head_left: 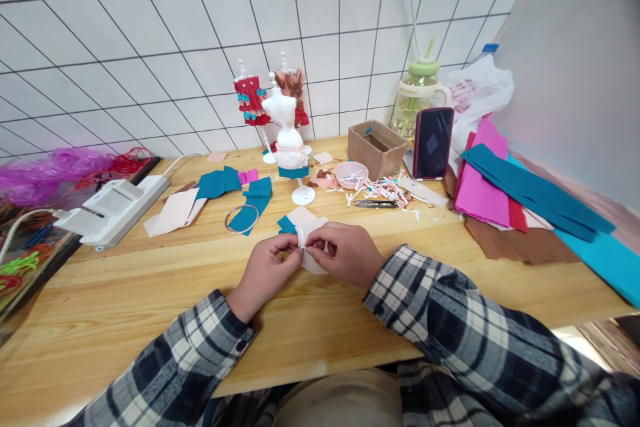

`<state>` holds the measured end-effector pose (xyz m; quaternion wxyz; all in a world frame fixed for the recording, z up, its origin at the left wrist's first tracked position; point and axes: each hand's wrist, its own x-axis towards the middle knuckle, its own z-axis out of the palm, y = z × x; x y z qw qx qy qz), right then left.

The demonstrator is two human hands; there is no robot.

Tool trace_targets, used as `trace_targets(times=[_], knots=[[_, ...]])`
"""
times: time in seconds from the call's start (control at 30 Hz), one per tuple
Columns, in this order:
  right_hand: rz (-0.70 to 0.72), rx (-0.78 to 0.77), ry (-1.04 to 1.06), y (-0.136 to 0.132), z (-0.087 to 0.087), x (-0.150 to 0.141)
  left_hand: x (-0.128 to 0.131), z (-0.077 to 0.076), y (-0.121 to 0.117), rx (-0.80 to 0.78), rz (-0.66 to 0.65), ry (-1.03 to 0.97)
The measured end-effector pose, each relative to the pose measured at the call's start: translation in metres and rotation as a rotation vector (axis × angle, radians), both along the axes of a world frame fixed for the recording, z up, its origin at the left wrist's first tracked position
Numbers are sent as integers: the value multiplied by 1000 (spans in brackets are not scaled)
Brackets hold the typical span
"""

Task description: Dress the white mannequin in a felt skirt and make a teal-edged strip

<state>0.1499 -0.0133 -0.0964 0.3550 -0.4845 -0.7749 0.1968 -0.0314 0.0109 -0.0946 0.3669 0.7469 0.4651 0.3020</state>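
Fingers and thumb of my left hand [265,270] are closed in a pinch on a narrow white strip [301,235]. From the other side, my right hand [350,252] pinches the same strip, the fingertips of both hands almost meeting. Beneath them lies a pale pink crepe paper piece [315,265], partly covered by my fingers. A teal paper scrap [286,225] pokes out behind my left hand. Just beyond stands a small white dress form [281,110] with pale paper about its hips and a teal paper band [293,173] below.
Teal paper [257,203] and a tape roll ring [241,219] lie left, near a white power strip [125,208]. Thread snips [376,203], a pink bowl [351,175], a cardboard box [377,150] and a phone [433,145] sit behind right. Folded coloured paper [483,187] is stacked at right.
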Motion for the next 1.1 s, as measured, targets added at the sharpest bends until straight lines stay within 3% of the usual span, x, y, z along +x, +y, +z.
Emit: trace_targets(times=[0.5,0.83,1.1], knots=[[-39,31,-67,0,0,1,4,4,-3,-68,9,47],[-9,-167,99,5,-8,-2,3,3,-2,-39,-42,88],[5,-16,50,3,-4,3,2,2,-1,-88,0,25]])
